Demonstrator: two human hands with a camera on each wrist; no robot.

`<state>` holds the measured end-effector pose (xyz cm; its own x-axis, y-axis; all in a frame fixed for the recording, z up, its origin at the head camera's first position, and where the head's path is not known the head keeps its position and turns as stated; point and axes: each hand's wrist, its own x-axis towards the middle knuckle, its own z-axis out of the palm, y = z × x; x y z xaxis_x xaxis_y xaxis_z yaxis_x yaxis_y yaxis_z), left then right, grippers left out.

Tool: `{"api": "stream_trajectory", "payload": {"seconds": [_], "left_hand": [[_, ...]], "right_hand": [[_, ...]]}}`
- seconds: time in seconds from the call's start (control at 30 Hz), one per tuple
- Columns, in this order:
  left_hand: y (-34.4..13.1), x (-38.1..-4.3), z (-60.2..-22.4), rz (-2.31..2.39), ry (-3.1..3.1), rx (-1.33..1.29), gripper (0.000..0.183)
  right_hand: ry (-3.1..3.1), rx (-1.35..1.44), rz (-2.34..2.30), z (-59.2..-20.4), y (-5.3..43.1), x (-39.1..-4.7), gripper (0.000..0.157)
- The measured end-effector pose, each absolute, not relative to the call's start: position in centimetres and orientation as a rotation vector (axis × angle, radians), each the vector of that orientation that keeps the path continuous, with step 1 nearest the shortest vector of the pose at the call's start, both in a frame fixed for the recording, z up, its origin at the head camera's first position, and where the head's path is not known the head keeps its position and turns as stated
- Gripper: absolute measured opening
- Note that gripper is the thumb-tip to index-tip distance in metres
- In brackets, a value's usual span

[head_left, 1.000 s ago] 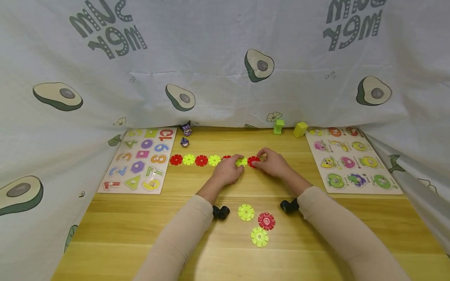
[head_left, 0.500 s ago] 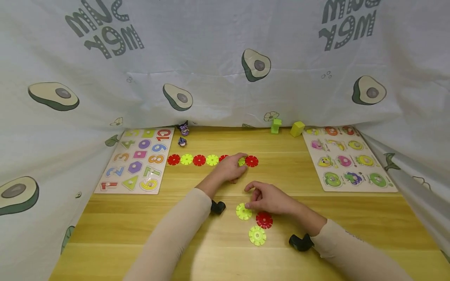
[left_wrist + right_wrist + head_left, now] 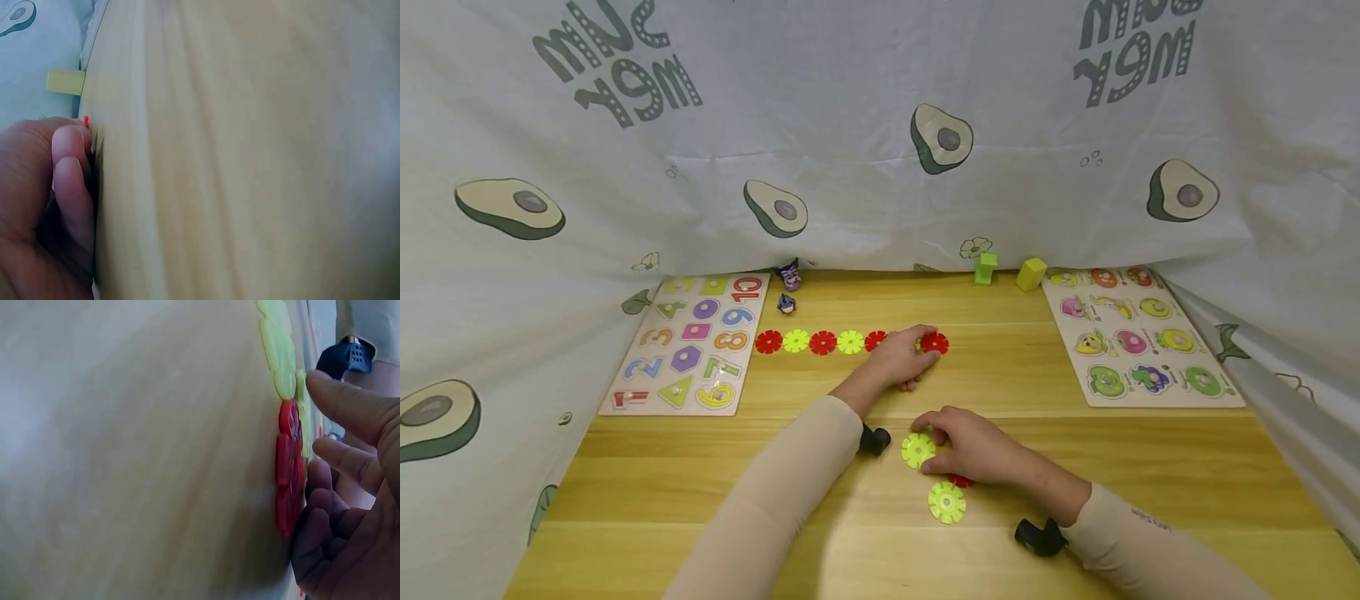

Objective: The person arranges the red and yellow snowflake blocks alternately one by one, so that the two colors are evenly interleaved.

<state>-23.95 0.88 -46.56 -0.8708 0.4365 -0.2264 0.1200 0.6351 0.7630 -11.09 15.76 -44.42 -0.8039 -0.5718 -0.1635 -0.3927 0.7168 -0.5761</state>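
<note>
Red and yellow notched plastic snowflake discs form a row, with a red disc (image 3: pixel 768 342) at its left end. My left hand (image 3: pixel 904 357) is at the right end, its thumb and index finger on either side of the last red disc (image 3: pixel 935 342). It covers most of the yellow one beside it; a red bit shows at its fingertips in the left wrist view. Nearer me, my right hand (image 3: pixel 977 446) has thumb and index finger spread around a yellow disc (image 3: pixel 917 451). Below that hand lie a partly hidden red disc (image 3: pixel 289 478) and another yellow disc (image 3: pixel 947 502).
A number puzzle board (image 3: pixel 688 346) lies at left, a fruit puzzle board (image 3: pixel 1138 337) at right. Two small figurines (image 3: pixel 789 276), a green block (image 3: pixel 986 269) and a yellow block (image 3: pixel 1032 274) stand near the avocado-print cloth (image 3: pixel 850 100) at the back.
My right hand let go of the last red disc and came back toward me to the loose discs. My left hand shifted slightly right, from the yellow disc to that red one.
</note>
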Motion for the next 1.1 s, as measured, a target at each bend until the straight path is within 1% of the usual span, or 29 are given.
{"api": "stream_trajectory", "payload": {"seconds": [0.17,0.43,0.67,0.8,0.97,1.1], "left_hand": [[1.1,-23.9,-46.4,1.04,2.516,0.444,0.049],[1.1,-23.8,-46.1,1.027,2.52,0.438,0.048],[1.2,-23.9,-46.3,1.029,2.507,0.423,0.048],[1.3,-23.9,-46.3,1.027,2.514,0.42,0.048],[1.3,-23.9,-46.4,1.009,2.522,0.412,0.048],[1.2,-23.9,-46.6,1.014,2.531,0.417,0.048]], "right_hand": [[2.638,-0.749,-0.711,-44.6,15.5,-11.0,0.041],[2.604,-0.725,-0.764,-44.4,15.4,-11.0,0.04],[2.465,-0.615,-1.004,-44.3,15.9,-11.5,0.025],[2.452,-0.487,-1.115,-44.1,16.8,-12.6,0.021],[2.465,-0.223,-1.253,-44.1,18.5,-14.9,0.024],[2.51,-0.1,-1.269,-44.4,20.0,-17.4,0.027]]}}
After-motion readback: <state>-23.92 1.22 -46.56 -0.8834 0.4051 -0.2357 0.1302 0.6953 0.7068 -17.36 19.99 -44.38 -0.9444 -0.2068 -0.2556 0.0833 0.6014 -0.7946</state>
